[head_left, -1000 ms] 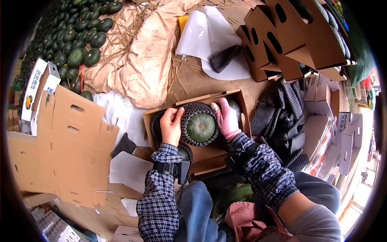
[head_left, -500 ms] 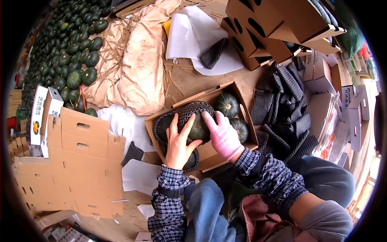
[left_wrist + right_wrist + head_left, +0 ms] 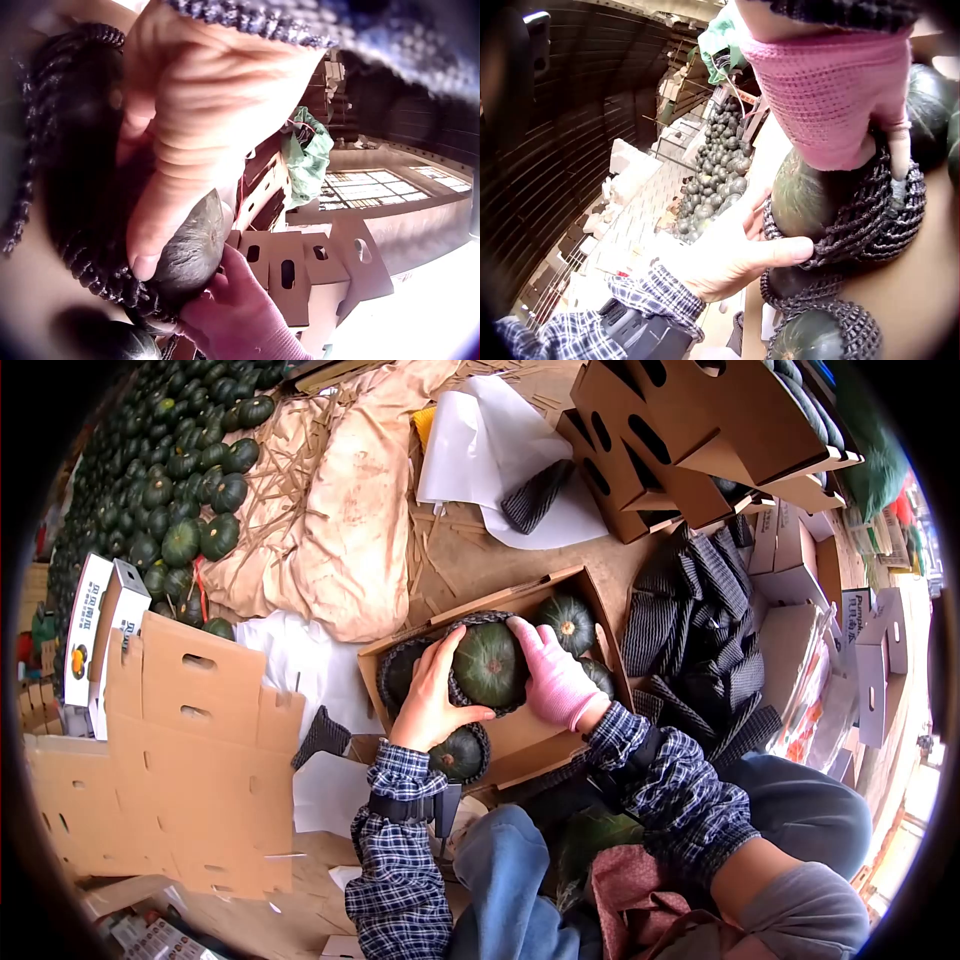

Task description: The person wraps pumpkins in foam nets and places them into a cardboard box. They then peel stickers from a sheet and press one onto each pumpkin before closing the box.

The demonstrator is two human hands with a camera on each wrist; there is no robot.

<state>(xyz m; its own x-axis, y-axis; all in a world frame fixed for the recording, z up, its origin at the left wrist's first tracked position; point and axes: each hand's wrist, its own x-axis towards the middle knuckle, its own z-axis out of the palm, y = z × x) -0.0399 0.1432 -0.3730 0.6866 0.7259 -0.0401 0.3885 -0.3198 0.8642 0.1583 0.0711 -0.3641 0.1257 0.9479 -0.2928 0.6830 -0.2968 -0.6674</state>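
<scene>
Both hands hold a dark green pumpkin (image 3: pixel 489 663) partly wrapped in a black foam net (image 3: pixel 859 217), over an open cardboard box (image 3: pixel 530 752). My bare left hand (image 3: pixel 430 695) grips its left side, thumb across the lower edge. In the right wrist view that thumb lies on the net's rim. On the opposite side my right hand (image 3: pixel 555 675), in a pink glove with bare fingertips, grips the pumpkin and net. A netted pumpkin (image 3: pixel 458 754) sits below in the box. Another pumpkin (image 3: pixel 566 624) without a net lies at the box's right end.
Black foam nets (image 3: pixel 690 625) are heaped right of the box. Folded cardboard boxes (image 3: pixel 680 450) stand beyond, some holding pumpkins. A large pumpkin pile (image 3: pixel 165 480) lies at far left beside a beige cloth (image 3: pixel 350 530). Flattened cardboard (image 3: pixel 205 760) leans at left.
The pumpkin has turned between my hands, and its bare green side now faces up. The foam net has shifted down around it. My left hand's spread fingers have closed along its side.
</scene>
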